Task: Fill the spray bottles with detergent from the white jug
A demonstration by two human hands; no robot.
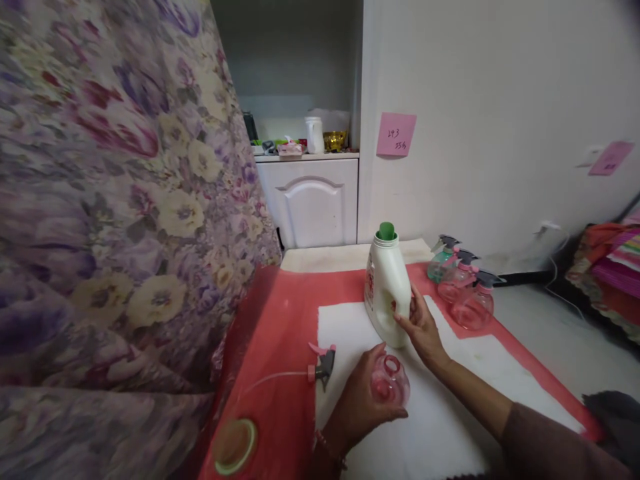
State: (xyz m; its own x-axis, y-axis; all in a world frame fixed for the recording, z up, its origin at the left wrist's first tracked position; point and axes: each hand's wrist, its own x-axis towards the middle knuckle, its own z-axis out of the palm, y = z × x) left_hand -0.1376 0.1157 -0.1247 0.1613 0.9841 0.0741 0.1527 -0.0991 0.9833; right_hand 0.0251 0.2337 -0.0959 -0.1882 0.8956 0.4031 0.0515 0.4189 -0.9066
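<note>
My left hand (357, 400) is wrapped round a clear pink spray bottle body (397, 390), whose bare neck faces up. Just beyond it, my right hand (423, 327) grips the handle of a white detergent jug (387, 280). A green spout (387, 231) shows in the jug's uncapped mouth. The jug leans slightly; I cannot tell whether its base touches the table. Left of my left hand lies a grey and pink trigger sprayer head (324, 367) with its thin tube stretched to the left. A round lid-like thing (235, 445) rests at the near left.
Several spray bottles (473, 307) with trigger heads stand along the table's right side. White paper (340, 320) covers part of the red tabletop (285, 300). A floral curtain (150, 233) hangs at the left. Behind is a white cabinet (315, 207) with items on its ledge.
</note>
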